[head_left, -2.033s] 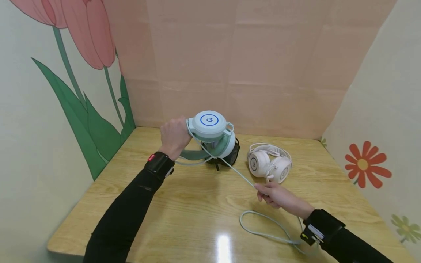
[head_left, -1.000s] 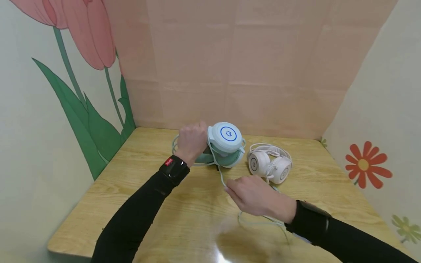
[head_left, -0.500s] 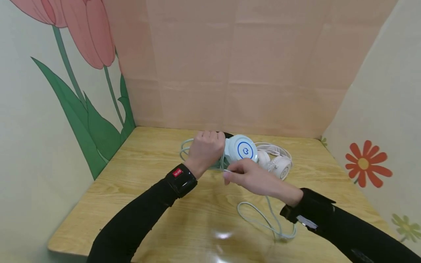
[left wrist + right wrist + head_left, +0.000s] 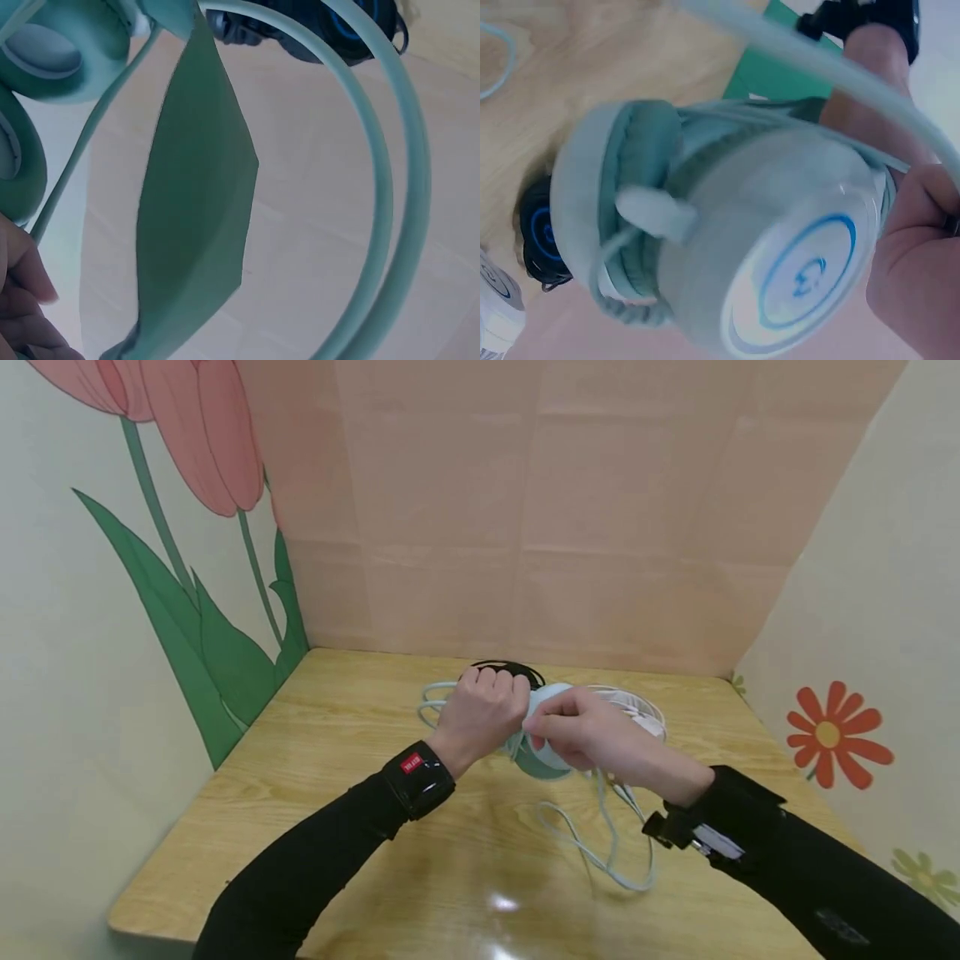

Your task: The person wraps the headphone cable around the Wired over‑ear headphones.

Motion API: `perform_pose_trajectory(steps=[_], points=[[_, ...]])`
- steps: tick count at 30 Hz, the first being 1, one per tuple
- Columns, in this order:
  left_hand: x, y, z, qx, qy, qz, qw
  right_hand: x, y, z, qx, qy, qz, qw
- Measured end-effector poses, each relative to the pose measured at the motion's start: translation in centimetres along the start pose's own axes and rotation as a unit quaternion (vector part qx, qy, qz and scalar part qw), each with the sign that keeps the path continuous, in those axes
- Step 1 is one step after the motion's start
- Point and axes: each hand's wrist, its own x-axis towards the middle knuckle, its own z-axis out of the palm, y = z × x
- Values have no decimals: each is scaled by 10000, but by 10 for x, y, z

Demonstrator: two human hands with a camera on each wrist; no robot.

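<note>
My left hand (image 4: 483, 710) grips the pale green headphones (image 4: 542, 767) near the headband, above the table. In the right wrist view, a white outer cup with a blue ring logo (image 4: 810, 270) shows close up. My right hand (image 4: 600, 735) pinches the headphones' pale green cord right beside my left knuckles, hiding much of the ear cups in the head view. Strands of cord run along the headband, and loops (image 4: 420, 165) stand out past it in the left wrist view. The loose end of the cord (image 4: 637, 888) lies in a loop on the table below my right hand.
Behind my left hand lie black headphones (image 4: 517, 668) with their cable coiled. White headphones (image 4: 645, 714) sit to the right, partly covered by my right hand. The wooden table (image 4: 360, 852) meets a pink covered wall (image 4: 622, 527) at the back.
Both hands have come together. My left hand has carried the green headphones right and lower, while my right hand has brought the cord up to the headband. The loose loop on the table has shifted.
</note>
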Motion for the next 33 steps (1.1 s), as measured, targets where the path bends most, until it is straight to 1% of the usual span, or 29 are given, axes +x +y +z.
perform_pose_trajectory(steps=[2,5,7,9,12,13,15,17,18,20,22,25,26,29,33], points=[[1,1,-1,-67,-37,50,10000,-2,-3,-4,33,47,-3,10000],[0,1,-2,-153,-178,177,9996,-2,-6,-10,80,84,-115,9999],[-2,1,-3,-228,-305,276,9989,-2,-8,-14,232,140,-272,9993],[-5,1,-2,-351,-379,367,9980,-1,-11,-18,285,298,-464,9981],[-9,2,-2,-523,-449,500,9964,0,-16,-26,41,547,-544,9970],[-10,2,-1,-557,-435,531,9961,0,-18,-29,-145,607,-540,9966],[-11,2,-1,-597,-375,593,9958,1,-21,-33,-717,697,-428,9941],[-12,2,0,-604,-268,673,9955,1,-23,-37,-1390,756,-390,9866],[-13,2,0,-616,-202,715,9953,2,-23,-38,-1710,789,-402,9813],[-13,1,1,-627,-90,809,9947,3,-25,-41,-2399,925,-470,9653],[-13,-1,1,-654,-17,889,9939,4,-24,-43,-2939,1071,-607,9479],[-12,-2,-1,-695,78,958,9929,8,-21,-47,-3531,1276,-789,9235],[-12,-2,-2,-717,110,985,9925,9,-19,-49,-3656,1314,-834,9177],[-11,-2,-5,-783,184,1078,9909,12,-13,-54,-3797,1308,-853,9118],[-8,-1,-7,-828,269,1181,9892,16,-2,-60,-3748,1282,-730,9153]])
